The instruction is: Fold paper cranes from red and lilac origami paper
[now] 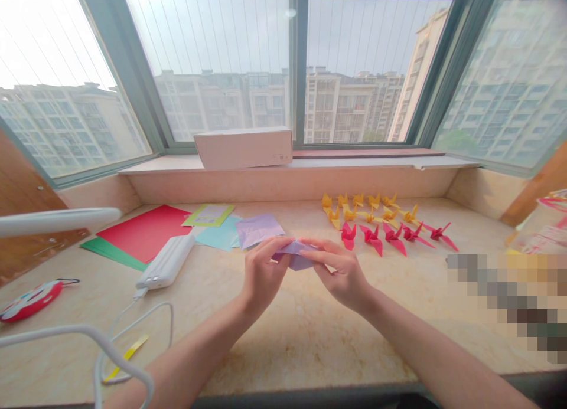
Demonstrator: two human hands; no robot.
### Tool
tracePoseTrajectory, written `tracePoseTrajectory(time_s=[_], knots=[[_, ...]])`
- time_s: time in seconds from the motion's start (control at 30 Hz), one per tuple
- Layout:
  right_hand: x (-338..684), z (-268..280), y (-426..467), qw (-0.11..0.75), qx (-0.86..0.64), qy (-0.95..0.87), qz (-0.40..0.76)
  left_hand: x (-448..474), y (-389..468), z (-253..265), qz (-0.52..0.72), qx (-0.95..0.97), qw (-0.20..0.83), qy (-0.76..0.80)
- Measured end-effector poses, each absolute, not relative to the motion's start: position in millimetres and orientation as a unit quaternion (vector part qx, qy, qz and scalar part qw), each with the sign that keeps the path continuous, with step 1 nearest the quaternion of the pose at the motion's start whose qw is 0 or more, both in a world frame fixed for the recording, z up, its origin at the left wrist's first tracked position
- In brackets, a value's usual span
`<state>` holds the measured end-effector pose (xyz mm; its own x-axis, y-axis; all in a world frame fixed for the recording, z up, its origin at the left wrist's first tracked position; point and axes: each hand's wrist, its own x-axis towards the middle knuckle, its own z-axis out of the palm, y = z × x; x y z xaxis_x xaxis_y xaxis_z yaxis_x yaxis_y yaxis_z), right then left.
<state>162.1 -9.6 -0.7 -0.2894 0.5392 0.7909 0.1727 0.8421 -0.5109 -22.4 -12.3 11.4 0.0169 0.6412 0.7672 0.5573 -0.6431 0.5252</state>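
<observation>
A partly folded piece of purple origami paper (pixel 302 262) is held just above the counter, between both hands. My left hand (pixel 264 271) pinches its left side, and my right hand (pixel 339 271) grips the right side with thumb and fingers. Fingers cover parts of its folds. Behind my left hand lies a creased lilac sheet (pixel 259 229), beside light blue paper (pixel 219 233). To the right of my right hand stand rows of folded paper cranes: yellow ones (pixel 349 212) at the back and pink-red ones (pixel 394 238) in front.
Left on the counter (pixel 283 338) are red paper (pixel 146 232), green paper (pixel 115 254), a yellow-green packet (pixel 208 215), a white power bank (pixel 166 261) with a cable, and a red-and-white object (pixel 33 301). A white box (pixel 243 149) rests on the window ledge. A clear plastic container (pixel 543 226) is at right.
</observation>
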Motion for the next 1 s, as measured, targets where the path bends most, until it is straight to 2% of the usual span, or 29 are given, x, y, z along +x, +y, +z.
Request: tracePoseTrajectory(time_s=[0.13,0.33,0.57,0.7,0.83,1.0], knots=[[164,4,-11,0.543,-0.271,-0.772,0.192,-26,-10,10,0.567,0.726,0.045,0.386],[168,5,1,0.57,-0.373,-0.666,0.304,-24,-9,9,0.555,0.756,0.069,0.34],[172,8,9,0.601,-0.346,-0.618,0.369,-19,-10,12,0.563,0.691,0.299,0.34],[174,12,6,0.561,-0.384,-0.643,0.352,-19,-4,7,0.561,0.658,0.339,0.371],[175,15,5,0.49,-0.404,-0.677,0.372,-20,0,1,0.543,0.67,0.315,0.396],[178,15,11,0.5,-0.392,-0.653,0.411,-18,-3,6,0.54,0.647,0.371,0.391]])
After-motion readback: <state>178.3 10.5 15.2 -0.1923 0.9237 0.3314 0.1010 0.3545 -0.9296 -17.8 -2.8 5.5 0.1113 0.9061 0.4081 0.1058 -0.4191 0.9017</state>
